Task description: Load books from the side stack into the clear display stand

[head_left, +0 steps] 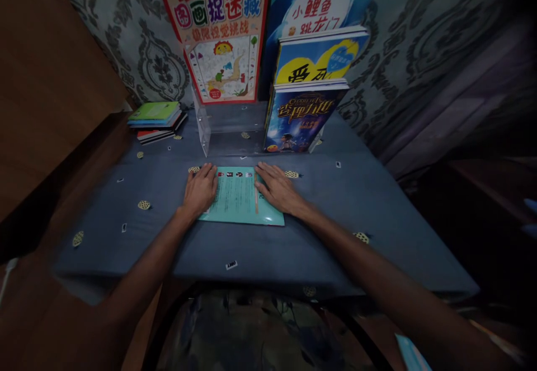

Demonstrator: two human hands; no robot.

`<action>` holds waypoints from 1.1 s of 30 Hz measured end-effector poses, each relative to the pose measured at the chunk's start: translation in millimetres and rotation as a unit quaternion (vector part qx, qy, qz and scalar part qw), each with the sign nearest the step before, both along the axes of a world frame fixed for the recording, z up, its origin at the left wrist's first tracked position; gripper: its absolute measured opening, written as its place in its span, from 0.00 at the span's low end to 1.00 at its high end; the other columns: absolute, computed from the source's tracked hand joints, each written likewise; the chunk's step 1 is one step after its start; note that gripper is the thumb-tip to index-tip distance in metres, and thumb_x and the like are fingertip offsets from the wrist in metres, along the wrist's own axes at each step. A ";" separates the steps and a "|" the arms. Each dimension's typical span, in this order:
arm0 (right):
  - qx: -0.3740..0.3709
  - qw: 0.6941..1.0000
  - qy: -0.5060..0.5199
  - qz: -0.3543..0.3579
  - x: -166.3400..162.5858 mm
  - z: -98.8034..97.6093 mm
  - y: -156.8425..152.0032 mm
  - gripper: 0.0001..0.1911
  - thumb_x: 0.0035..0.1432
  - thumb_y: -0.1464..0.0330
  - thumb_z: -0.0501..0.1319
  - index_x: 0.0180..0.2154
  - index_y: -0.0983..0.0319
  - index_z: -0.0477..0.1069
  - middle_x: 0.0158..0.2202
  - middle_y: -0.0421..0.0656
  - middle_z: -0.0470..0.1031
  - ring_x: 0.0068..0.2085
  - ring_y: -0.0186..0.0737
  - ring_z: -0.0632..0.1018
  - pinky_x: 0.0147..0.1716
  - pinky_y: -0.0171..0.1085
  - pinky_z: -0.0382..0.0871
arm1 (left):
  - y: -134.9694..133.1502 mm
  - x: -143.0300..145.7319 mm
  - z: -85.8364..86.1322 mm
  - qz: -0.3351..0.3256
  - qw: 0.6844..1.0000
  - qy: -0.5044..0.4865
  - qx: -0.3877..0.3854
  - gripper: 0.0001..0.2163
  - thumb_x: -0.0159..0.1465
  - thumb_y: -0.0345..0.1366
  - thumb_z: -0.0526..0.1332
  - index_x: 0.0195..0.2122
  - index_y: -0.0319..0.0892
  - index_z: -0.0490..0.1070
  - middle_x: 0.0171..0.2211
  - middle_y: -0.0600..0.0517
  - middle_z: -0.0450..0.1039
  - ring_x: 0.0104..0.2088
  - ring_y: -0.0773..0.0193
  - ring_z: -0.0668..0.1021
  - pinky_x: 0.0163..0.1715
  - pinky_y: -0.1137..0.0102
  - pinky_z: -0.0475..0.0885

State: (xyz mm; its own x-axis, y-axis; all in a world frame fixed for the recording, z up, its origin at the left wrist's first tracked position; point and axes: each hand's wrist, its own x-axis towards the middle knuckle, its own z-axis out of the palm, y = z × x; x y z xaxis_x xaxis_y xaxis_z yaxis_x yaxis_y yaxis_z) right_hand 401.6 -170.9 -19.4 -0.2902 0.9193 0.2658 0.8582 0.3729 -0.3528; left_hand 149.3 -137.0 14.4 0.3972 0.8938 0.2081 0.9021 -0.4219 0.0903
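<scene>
A teal book [235, 200] lies flat on the cloth-covered table, its printed cover facing up with small pictures along the far edge. My left hand [201, 189] rests on its left side, fingers stretched out and pointing away from me. On the right side lies my right hand [277, 187], also flat with fingers extended over the book's edge. Neither hand grips anything. Just beyond the book stands a clear acrylic rack [230, 141] holding upright books, among them a red-bordered picture book [224, 41] and a dark blue book [300, 118].
Behind the blue book stand a yellow-and-blue book [321, 55] and a larger blue one [319, 1]. A small stack of books [155, 118] lies at the back left. A patterned wall and curtain back the table [335, 203]; a chair back [251, 326] stands at its front edge.
</scene>
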 end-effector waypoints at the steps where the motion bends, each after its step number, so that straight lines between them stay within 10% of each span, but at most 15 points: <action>1: 0.002 1.000 0.001 0.002 1.3 0.7 -2.1 0.28 0.71 0.59 0.47 0.65 0.65 0.63 0.69 0.54 0.62 0.69 0.52 0.63 0.68 0.57 0.55 | 0.5 -0.6 -0.3 -0.004 1.000 -0.003 0.001 0.20 0.72 0.33 0.48 0.61 0.39 0.68 0.66 0.41 0.65 0.67 0.52 0.67 0.65 0.49 0.60; 20: 0.034 0.998 0.054 -0.013 14.8 8.7 -37.3 0.22 0.68 0.68 0.50 0.57 0.61 0.74 0.60 0.49 0.75 0.57 0.53 0.75 0.57 0.56 0.66 | -30.7 -2.0 1.4 -0.136 0.990 0.018 0.038 0.18 0.73 0.35 0.50 0.59 0.41 0.71 0.61 0.42 0.71 0.62 0.52 0.73 0.63 0.52 0.64; 33: 0.017 0.998 0.050 -0.017 13.6 13.2 -37.9 0.23 0.68 0.68 0.50 0.59 0.59 0.73 0.60 0.48 0.74 0.57 0.54 0.75 0.57 0.56 0.66 | -89.6 6.5 -8.0 -0.315 0.948 0.036 0.030 0.34 0.68 0.58 0.55 0.68 0.41 0.57 0.69 0.39 0.59 0.70 0.47 0.61 0.67 0.48 0.57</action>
